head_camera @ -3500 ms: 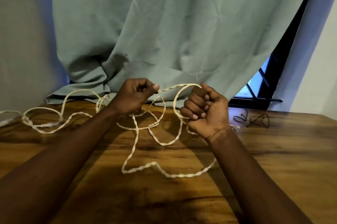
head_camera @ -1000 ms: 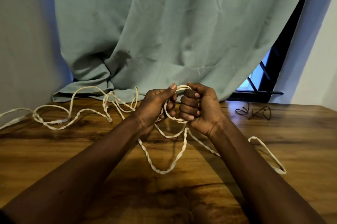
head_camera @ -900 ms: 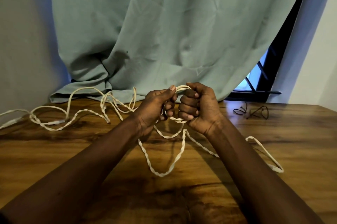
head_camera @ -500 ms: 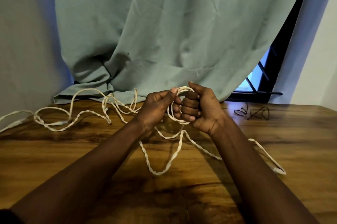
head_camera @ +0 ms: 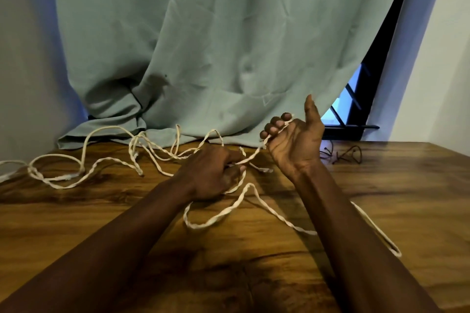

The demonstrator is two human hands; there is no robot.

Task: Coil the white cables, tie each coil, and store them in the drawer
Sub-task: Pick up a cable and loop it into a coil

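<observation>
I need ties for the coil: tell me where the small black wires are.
Head view: the small black wires lie on the wooden table, far right, just right of the right hand, below the window.

Both hands hold the white cable [head_camera: 216, 218] above the table [head_camera: 407, 185]: left hand [head_camera: 211, 172] gripping, right hand [head_camera: 292, 139] curled, thumb up.

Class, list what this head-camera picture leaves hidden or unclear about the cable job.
- Head view: white cable runs off the left edge.
- Right forearm covers a stretch of it.
- Black tangle near the window: too small, dark to identify.
- Drawer: outside the frame.
</observation>
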